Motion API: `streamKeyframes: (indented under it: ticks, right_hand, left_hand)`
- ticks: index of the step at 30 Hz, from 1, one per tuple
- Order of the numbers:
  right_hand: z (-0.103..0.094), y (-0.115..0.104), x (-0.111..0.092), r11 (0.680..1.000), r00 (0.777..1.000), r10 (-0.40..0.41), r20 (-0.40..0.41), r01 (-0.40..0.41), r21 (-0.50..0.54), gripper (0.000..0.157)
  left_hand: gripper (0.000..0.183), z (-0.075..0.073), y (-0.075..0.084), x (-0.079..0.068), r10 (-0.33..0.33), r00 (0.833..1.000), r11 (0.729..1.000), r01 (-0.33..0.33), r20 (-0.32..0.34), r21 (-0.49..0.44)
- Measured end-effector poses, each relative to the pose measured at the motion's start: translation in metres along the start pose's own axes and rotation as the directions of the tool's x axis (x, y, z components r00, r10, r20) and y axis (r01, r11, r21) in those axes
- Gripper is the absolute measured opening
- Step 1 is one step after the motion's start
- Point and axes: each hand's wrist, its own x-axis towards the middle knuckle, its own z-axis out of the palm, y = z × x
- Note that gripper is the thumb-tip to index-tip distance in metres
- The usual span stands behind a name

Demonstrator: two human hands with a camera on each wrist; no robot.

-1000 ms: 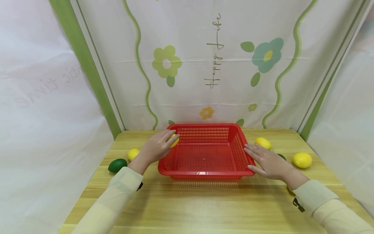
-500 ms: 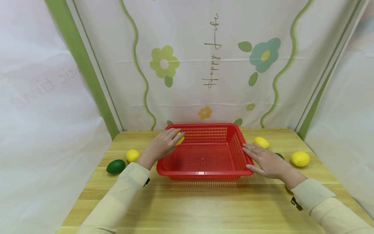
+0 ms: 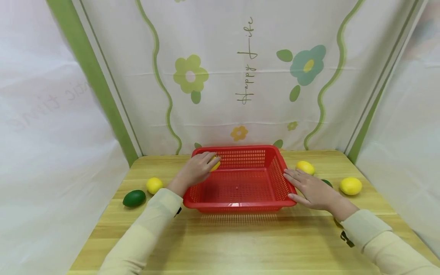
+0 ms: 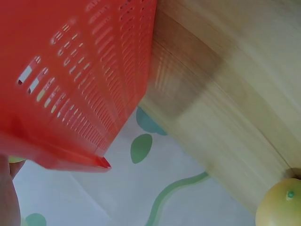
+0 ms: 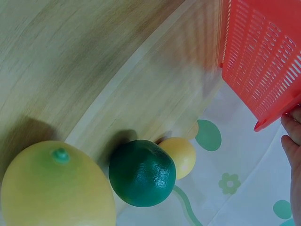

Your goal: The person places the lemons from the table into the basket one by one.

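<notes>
A red plastic basket [image 3: 237, 205] with slotted walls stands at the back middle of the wooden table. My left hand [image 3: 196, 170] grips a yellow lemon [image 3: 215, 164] above the basket's left side, the fingers covering part of it. On the opposite side, my right hand [image 3: 314, 190] rests with extended fingers on the basket's right rim. In the right wrist view, its fingertips lie along the rim of the basket [image 5: 263, 61]. Left of the basket are another lemon [image 3: 154, 185] and a dark green fruit [image 3: 134, 198].
Beyond my right hand lie two lemons, one near the basket [image 3: 305, 167] and one farther right [image 3: 350, 186]. A dark green fruit [image 5: 142, 173] sits between them, partly hidden in the head view. A large yellow fruit [image 5: 56, 183] is close to the right wrist. Printed cloth [image 3: 220, 95] hangs behind.
My left hand has moved right with the lemon, from the basket's left rim to farther over its inside. The right hand stays on the right rim. The head view has shifted slightly.
</notes>
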Motion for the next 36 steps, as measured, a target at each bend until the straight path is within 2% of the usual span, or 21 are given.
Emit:
streamKeyframes:
  ticks: [6, 14, 22, 36]
  right_hand:
    - [0.000, -0.001, 0.001, 1.000, 1.000, -0.005, 0.000, 0.005, 0.003, 0.066]
    - [0.000, -0.002, 0.001, 1.000, 1.000, -0.008, -0.010, 0.008, 0.008, 0.065]
    - [0.000, -0.002, 0.000, 1.000, 1.000, 0.012, 0.005, -0.012, 0.011, 0.065]
    - [0.003, -0.001, -0.001, 1.000, 1.000, 0.005, -0.005, -0.005, 0.013, 0.066]
  left_hand:
    - [0.050, 0.005, 0.001, 0.004, 0.002, 1.000, 1.000, -0.002, 0.028, -0.018]
    - [0.055, 0.010, 0.002, 0.006, -0.030, 0.994, 0.998, 0.035, 0.102, -0.046]
    - [0.056, 0.015, 0.005, 0.012, -0.018, 0.989, 0.996, 0.030, 0.149, -0.080]
    - [0.054, 0.021, 0.009, 0.013, 0.012, 0.992, 0.996, 0.000, 0.128, -0.092]
